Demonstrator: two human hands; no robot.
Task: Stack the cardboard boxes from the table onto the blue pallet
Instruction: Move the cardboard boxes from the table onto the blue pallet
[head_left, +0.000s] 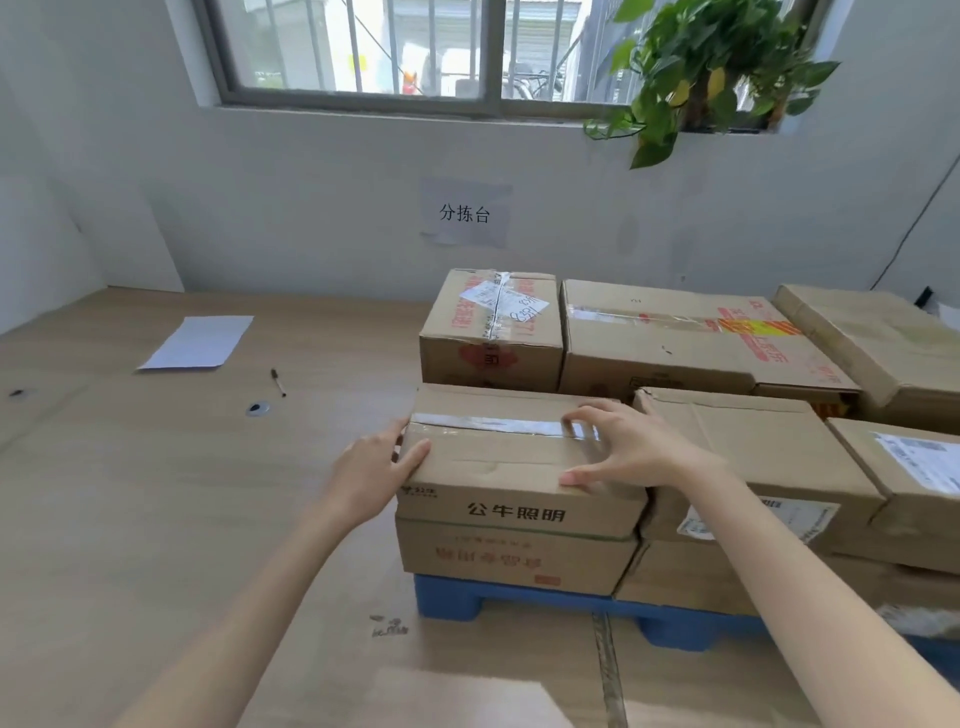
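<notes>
Far left on the tabletop (130, 493): one sheet of paper (195, 343), one pen (278, 382), neither part of the job. Next, the left hand (374, 467) is flat against the left end of the top box (509, 462), fingers fairly straight and thumb lapped over the top edge, pressing rather than wrapping. That box sits square on a lower box (514, 556), which rests on the near-left corner of the one blue pallet (452, 597). The right hand (628, 447) is spread over the top box's right end, fingertips arched onto the tape and thumb at the front edge, not curled round anything. This reads as setting or squaring a second-layer box. Further right is a middle stack (753, 457) of two and a right stack (914, 488) that looks like two, cut off by the frame. Behind them stand a labelled box (491, 332), a wide box (675, 332) and a far-right box (883, 338). Nine boxes in all. Six are judged already stacked, so the task is well along. I cannot tell whether the back three stand on the pallet or on the tabletop; if the tabletop, they remain to move.
</notes>
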